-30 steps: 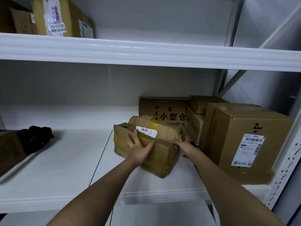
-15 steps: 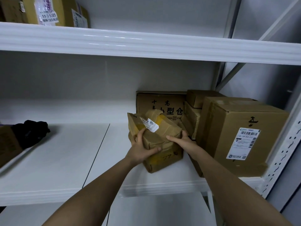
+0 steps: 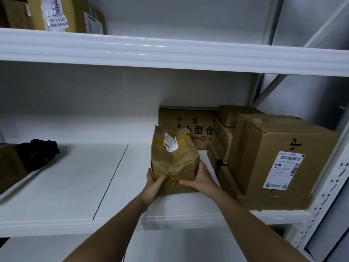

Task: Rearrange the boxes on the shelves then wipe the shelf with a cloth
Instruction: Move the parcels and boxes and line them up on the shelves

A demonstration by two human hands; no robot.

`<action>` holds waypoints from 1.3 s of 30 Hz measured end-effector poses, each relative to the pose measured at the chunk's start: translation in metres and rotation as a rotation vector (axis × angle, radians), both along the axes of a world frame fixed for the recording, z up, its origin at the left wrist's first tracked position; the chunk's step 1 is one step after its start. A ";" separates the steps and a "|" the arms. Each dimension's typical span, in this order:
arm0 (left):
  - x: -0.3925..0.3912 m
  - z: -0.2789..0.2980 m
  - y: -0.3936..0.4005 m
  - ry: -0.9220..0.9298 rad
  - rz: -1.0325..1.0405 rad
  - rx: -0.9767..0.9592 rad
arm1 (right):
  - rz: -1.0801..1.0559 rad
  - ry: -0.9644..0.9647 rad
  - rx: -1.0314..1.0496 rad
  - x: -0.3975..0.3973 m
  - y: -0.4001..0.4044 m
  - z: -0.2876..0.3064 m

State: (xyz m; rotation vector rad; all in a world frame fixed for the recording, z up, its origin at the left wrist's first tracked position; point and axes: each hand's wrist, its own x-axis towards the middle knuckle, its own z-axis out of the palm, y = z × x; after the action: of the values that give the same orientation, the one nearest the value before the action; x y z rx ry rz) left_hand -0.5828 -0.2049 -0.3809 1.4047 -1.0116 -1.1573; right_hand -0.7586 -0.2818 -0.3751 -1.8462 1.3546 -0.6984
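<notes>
White metal shelving fills the view, and the middle shelf (image 3: 62, 188) carries everything that matters here. Both hands clasp one small crumpled parcel (image 3: 174, 163) standing upright on that shelf: the left hand (image 3: 154, 186) wraps its near left corner with the thumb curled across the front face, and the right hand (image 3: 201, 179) grips the right side, thumb laid along the lower front edge. A torn white label (image 3: 171, 141) sticks up from the parcel's wrinkled, taped top.

Just right of it stands a big carton (image 3: 279, 159) with a printed shipping label, reaching to the shelf's front lip. Between that carton and the back wall sit smaller boxes (image 3: 226, 127), and a flat box with printed characters (image 3: 186, 125) stands behind the parcel. Far left, a black cloth (image 3: 36, 154) lies bunched beside another brown box (image 3: 10, 167). More boxes (image 3: 62, 14) sit on the shelf above.

My judgement is that the rearranging is still under way and wiping has not begun, since the cloth lies untouched. The risks come from the parcel itself: its soft, dented walls may buckle under a tight squeeze, and standing on a narrow end it could topple if released carelessly. Sliding it right could catch the right knuckles against the smaller boxes or big carton. The loose label might snag and tear further. The big carton, close to the lip, could be nudged off by a hard shove.
</notes>
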 end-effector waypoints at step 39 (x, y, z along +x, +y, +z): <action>0.071 0.062 0.148 -0.061 -0.051 -0.525 | -0.366 -0.522 -0.266 0.080 0.208 0.070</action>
State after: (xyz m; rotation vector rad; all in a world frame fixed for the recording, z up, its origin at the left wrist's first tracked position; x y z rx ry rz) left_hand -0.5117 -0.0564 -0.3189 1.0021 -1.2887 -0.8054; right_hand -0.6782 -0.0733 -0.3047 -1.4588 1.2923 -1.4951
